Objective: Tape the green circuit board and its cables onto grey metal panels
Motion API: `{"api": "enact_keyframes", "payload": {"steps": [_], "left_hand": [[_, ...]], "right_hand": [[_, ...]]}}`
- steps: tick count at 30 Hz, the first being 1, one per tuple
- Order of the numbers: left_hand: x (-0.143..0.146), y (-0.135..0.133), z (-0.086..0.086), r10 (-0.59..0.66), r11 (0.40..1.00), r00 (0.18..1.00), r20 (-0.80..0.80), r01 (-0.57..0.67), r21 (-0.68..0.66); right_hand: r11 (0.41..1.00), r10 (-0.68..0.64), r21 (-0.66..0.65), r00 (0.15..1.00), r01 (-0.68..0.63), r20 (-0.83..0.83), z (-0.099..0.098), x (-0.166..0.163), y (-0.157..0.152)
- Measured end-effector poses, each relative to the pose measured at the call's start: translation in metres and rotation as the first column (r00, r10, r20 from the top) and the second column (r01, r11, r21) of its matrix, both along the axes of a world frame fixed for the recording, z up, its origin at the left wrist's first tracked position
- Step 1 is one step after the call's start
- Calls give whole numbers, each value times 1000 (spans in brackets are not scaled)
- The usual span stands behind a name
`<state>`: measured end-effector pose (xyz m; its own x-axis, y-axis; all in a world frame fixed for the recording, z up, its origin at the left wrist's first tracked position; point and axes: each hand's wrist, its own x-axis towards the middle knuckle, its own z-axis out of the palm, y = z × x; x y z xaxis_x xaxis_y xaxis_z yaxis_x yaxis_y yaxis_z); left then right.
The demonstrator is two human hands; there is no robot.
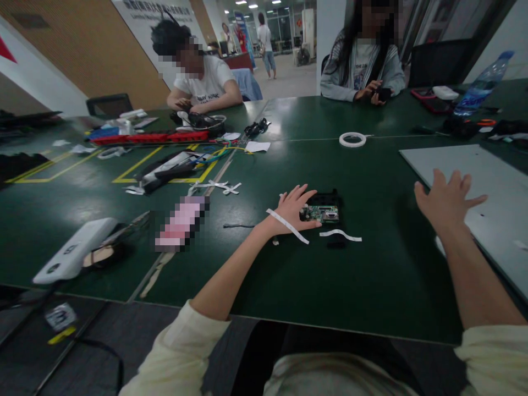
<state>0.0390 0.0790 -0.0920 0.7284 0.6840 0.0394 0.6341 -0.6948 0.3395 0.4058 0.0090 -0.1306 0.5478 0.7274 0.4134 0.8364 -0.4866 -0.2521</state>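
Note:
My left hand [291, 212] is open, fingers and thumb apart, at the left side of a small green circuit board [324, 213] in a black housing [330, 196]. Its fingers cover part of the board's left end; whether they touch it I cannot tell. A white strip [289, 226] lies across the back of this hand near the wrist. Just in front of the board are another thin white strip [340, 236] and a small black piece [336, 244]. On the right, my right hand [447, 203] is raised with fingers spread, holding nothing, by a large pale panel [490, 181].
A roll of white tape [352, 139] lies beyond the board. To the left are a pixelated pink phone-like object [181, 223], a white device [76, 250], and a black-and-silver bundle [171, 168]. A plastic bottle [482, 85] stands far right. Two people sit across the green table [371, 297].

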Motion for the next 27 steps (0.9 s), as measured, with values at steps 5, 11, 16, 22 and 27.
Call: {"api": "enact_keyframes", "payload": {"steps": [5, 11, 16, 22, 27], "left_hand": [[0, -1, -1, -32, 998, 998, -48, 35, 53], [2, -2, -1, -58, 995, 995, -75, 64, 78], [1, -1, -2, -65, 993, 996, -61, 71, 99], [1, 2, -4, -106, 986, 993, -51, 112, 122], [1, -2, -3, -47, 986, 999, -5, 47, 163]], "right_hand": [[968, -126, -237, 979, 86, -160, -20, 32, 1], [959, -52, -283, 990, 14, -128, -32, 41, 4], [957, -23, -291, 997, 1, -74, -34, 38, 2], [957, 94, -274, 996, -90, 1, -29, 20, -9], [947, 177, -283, 982, -151, 70, -26, 10, -19]]}}
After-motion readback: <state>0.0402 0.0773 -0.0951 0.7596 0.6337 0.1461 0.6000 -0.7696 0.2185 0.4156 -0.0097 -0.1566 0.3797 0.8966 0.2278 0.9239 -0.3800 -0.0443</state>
